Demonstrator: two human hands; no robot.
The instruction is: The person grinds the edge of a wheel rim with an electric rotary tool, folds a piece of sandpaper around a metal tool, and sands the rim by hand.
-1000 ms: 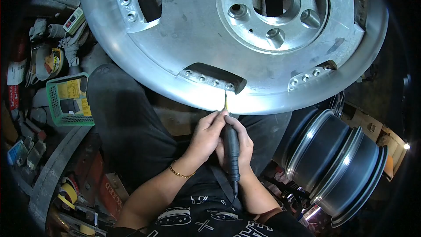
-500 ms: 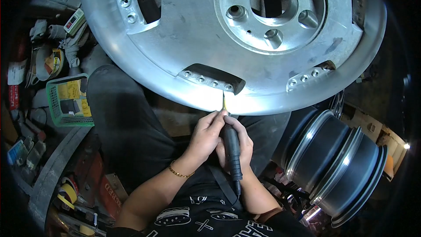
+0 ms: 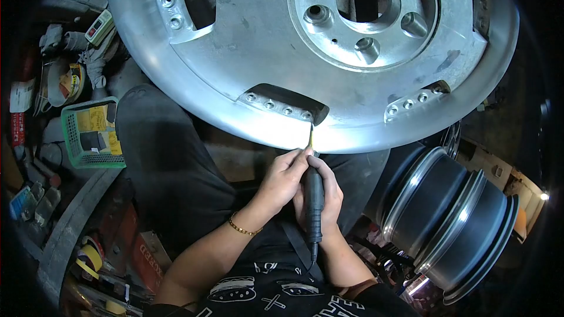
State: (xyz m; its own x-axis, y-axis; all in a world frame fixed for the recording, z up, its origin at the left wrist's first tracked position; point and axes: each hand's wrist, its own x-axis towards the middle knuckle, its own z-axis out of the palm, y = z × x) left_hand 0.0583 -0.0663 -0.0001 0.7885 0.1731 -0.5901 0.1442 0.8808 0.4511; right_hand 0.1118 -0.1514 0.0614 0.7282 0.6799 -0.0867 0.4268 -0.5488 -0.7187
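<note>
Two hands are holding one black tool [image 3: 315,199]. The left hand [image 3: 281,177] pinches it up high, close to the thin yellow tip [image 3: 311,138]. The right hand [image 3: 329,191] is curled around the fat part, with its fingers bent. The tool stands almost straight in the view, and a black cord [image 3: 314,253] comes out of its bottom end. The tip points up at a big silver wheel [image 3: 252,53]. Its end is at the edge of a dark slot [image 3: 285,95], right by the last little hole on the right side of the row (I can't tell if it really touches the metal).

The wheel is above the person's legs [image 3: 170,158], which are in dark pants. It has a big round hole in the middle, with smaller round holes around it. A gold bracelet [image 3: 244,230] is on the left wrist. The black shirt [image 3: 267,285] has white pictures on it.

Over on the left side is a green basket [image 3: 70,141] with yellow packets [image 3: 91,118] inside. Lower down, a roll of yellow tape [image 3: 91,256] is near a red box [image 3: 126,240]. On the right side, shiny dark rims [image 3: 426,199] lie tilted, near some cardboard [image 3: 523,196].
</note>
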